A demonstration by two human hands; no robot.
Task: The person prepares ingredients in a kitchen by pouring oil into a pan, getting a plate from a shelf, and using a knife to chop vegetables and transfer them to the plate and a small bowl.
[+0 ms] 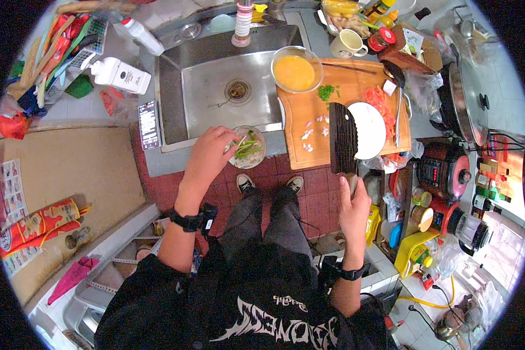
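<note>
My left hand [216, 146] reaches over a small glass bowl [262, 153] at the counter's front edge. Its thumb and fingers pinch at cut scallion pieces [247, 150] in the bowl. In my right hand [353, 210] is the handle of a cleaver, its wide dark blade [343, 140] pointing away from me over the wooden cutting board [304, 151]. Bits of chopped garlic or shallot [307, 134] lie left of the blade. Chopped green scallion [326, 92] sits farther back. A white plate [371, 131] is partly hidden by the blade, beside chopped tomato [378, 105].
A bowl of beaten egg [295, 72] overlaps the board's back left corner. The steel sink [210, 87] lies left of the board, with a phone [150, 126] beside it. At the back right stand a mug [347, 45] and jars. A lidded pan [468, 100] is at right.
</note>
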